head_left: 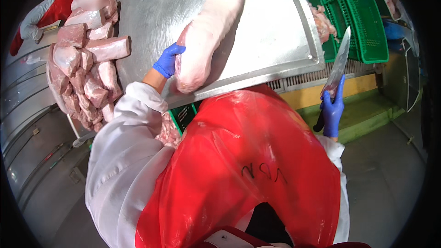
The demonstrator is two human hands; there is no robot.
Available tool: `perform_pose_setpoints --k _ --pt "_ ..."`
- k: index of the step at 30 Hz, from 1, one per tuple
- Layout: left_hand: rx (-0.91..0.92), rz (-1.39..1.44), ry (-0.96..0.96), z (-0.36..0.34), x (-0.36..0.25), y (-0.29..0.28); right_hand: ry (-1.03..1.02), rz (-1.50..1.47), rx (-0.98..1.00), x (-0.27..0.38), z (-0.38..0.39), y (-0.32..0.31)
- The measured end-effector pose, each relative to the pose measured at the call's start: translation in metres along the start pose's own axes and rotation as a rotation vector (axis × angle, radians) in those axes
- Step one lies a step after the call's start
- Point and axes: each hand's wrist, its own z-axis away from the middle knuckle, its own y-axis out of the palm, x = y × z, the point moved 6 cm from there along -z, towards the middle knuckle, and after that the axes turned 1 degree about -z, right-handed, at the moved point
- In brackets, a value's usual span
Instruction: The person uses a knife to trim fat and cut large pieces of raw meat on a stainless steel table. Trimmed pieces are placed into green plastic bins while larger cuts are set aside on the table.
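Note:
A long pale slab of raw meat (pixel 209 36) lies lengthwise on the steel work surface (pixel 271 27). My left hand (pixel 170 59), in a blue glove, grips the meat along its left side, near the lower end. My right hand (pixel 332 108), also gloved in blue, is closed on a long knife (pixel 339 59) off the surface's lower right corner, its blade pointing up and away from me.
Cut meat pieces (pixel 89 69) are piled at the left, beside another person's red-clad arm (pixel 55 9). Green crates (pixel 367 23) stand at the right, meat scraps (pixel 324 23) near them. A crate of pieces (pixel 183 117) sits below the surface. My red apron (pixel 239 156) fills the lower middle.

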Motion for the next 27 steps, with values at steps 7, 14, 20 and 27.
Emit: perform_pose_setpoints --k 7,14,20,27 --pt "0.282 0.585 0.491 0.004 0.028 0.058 -0.03 -0.001 0.112 0.016 -0.052 0.019" --pt "-0.297 -0.997 0.215 -0.005 0.107 0.068 -0.074 0.013 0.152 0.032 -0.086 0.024" --pt "-0.29 -1.556 1.057 -0.08 0.027 0.192 -0.039 -0.064 0.142 0.013 -0.096 0.023" --pt "-0.014 -1.98 0.953 -0.146 0.045 0.254 -0.104 -0.06 0.077 -0.006 -0.096 0.024"
